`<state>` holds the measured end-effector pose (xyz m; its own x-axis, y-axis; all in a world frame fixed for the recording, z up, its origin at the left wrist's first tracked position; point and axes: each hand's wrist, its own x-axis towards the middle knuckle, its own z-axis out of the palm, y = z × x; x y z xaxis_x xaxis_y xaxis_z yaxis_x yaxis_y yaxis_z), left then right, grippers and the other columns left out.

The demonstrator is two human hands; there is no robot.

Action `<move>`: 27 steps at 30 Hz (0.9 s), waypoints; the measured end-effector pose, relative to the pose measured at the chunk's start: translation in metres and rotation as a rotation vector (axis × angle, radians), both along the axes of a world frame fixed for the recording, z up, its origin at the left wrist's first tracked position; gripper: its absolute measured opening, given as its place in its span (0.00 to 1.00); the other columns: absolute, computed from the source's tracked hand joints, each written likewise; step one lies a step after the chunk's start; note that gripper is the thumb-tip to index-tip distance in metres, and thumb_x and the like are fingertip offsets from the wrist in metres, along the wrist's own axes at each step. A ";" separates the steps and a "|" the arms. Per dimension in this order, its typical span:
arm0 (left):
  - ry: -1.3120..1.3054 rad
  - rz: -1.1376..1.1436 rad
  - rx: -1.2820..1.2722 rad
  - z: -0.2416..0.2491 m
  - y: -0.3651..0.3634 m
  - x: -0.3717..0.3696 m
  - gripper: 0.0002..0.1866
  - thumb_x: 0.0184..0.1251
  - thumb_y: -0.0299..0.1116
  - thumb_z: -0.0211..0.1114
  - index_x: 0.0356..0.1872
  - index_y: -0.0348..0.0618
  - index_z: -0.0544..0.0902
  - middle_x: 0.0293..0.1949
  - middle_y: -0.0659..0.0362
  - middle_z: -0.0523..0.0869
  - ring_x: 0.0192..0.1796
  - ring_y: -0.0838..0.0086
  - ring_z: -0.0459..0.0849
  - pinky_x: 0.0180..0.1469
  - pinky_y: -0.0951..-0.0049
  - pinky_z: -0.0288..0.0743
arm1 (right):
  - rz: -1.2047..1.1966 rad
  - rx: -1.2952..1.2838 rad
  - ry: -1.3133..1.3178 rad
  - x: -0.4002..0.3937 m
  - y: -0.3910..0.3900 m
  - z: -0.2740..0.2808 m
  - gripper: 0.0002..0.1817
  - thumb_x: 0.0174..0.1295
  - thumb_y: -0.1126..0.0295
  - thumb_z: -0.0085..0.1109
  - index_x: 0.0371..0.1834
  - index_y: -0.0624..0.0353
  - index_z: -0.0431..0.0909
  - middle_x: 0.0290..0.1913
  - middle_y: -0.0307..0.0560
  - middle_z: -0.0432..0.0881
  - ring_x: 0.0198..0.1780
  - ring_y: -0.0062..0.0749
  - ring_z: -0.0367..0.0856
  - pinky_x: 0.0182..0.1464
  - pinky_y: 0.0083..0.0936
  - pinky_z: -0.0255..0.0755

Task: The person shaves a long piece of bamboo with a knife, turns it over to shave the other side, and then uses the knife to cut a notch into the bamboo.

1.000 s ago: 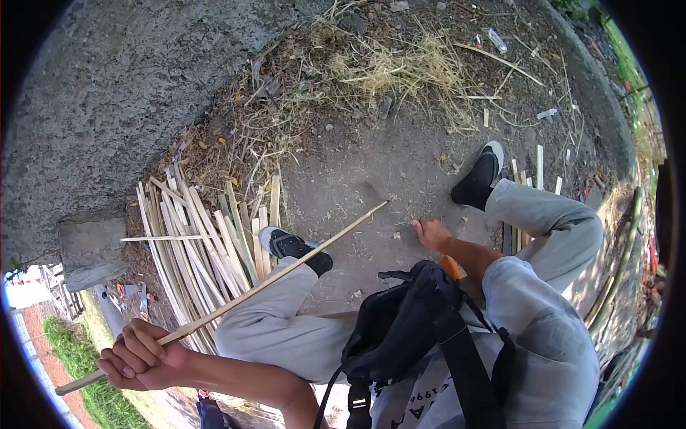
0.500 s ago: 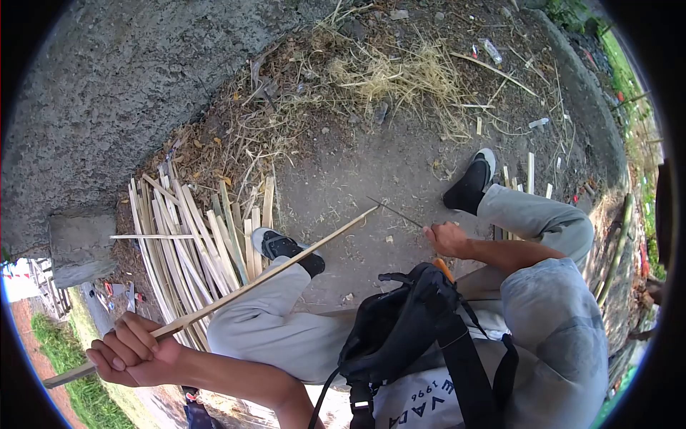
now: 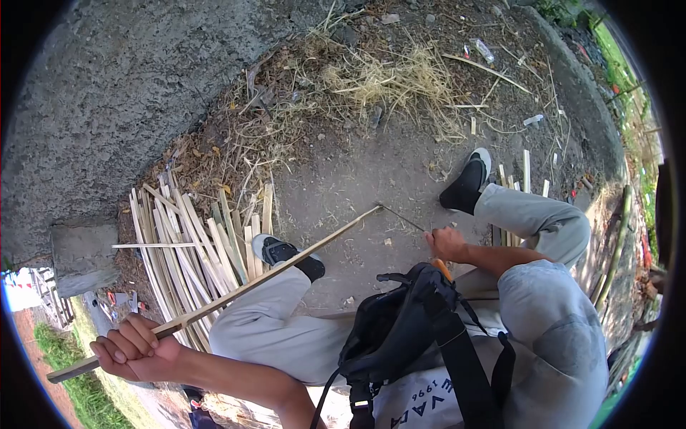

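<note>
My left hand [image 3: 136, 348] is closed around a long bamboo strip [image 3: 279, 269] near its lower left end. The strip slants up across my left leg, over the ground between my feet. My right hand [image 3: 448, 244], closed, holds a knife with a thin dark blade [image 3: 406, 219]; its handle is hidden in the fist. The blade's far end meets the strip's tip. Below my right hand, an orange piece [image 3: 442, 269] shows at the edge of the black bag [image 3: 389, 325] on my lap.
Many split strips [image 3: 171, 243] lie piled by my left shoe [image 3: 286, 254]; several more [image 3: 527, 170] are beside my right shoe [image 3: 471, 182]. Shavings [image 3: 389, 82] and plastic litter [image 3: 484, 50] cover the ground ahead. A rough concrete surface [image 3: 121, 93] borders the left.
The knife's blade has drawn back, its tip now at the strip's end instead of reaching past it. My left hand and the strip have shifted slightly right.
</note>
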<state>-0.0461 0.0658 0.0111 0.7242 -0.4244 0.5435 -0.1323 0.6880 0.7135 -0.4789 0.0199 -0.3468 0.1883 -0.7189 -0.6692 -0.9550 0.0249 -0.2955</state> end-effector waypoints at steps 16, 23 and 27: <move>-0.022 -0.213 -0.016 -0.001 0.006 0.009 0.22 0.76 0.36 0.45 0.16 0.51 0.62 0.06 0.68 0.54 0.07 0.82 0.48 0.11 0.81 0.48 | -0.103 0.079 -0.001 0.011 0.004 0.045 0.30 0.70 0.49 0.40 0.34 0.65 0.83 0.37 0.70 0.82 0.44 0.67 0.81 0.52 0.52 0.73; 0.031 -0.615 -0.188 -0.005 0.003 0.023 0.22 0.72 0.37 0.52 0.13 0.51 0.63 0.03 0.68 0.61 0.04 0.83 0.55 0.08 0.83 0.57 | -0.173 0.059 0.043 0.006 -0.003 0.038 0.31 0.69 0.48 0.41 0.34 0.67 0.84 0.38 0.70 0.82 0.44 0.66 0.81 0.52 0.51 0.74; 0.031 -0.914 -0.371 -0.004 0.007 0.027 0.20 0.61 0.35 0.62 0.10 0.49 0.68 0.04 0.65 0.71 0.04 0.83 0.65 0.09 0.80 0.69 | -0.252 0.015 -0.037 -0.002 -0.017 0.021 0.32 0.68 0.48 0.42 0.32 0.71 0.83 0.33 0.71 0.82 0.42 0.66 0.82 0.50 0.51 0.74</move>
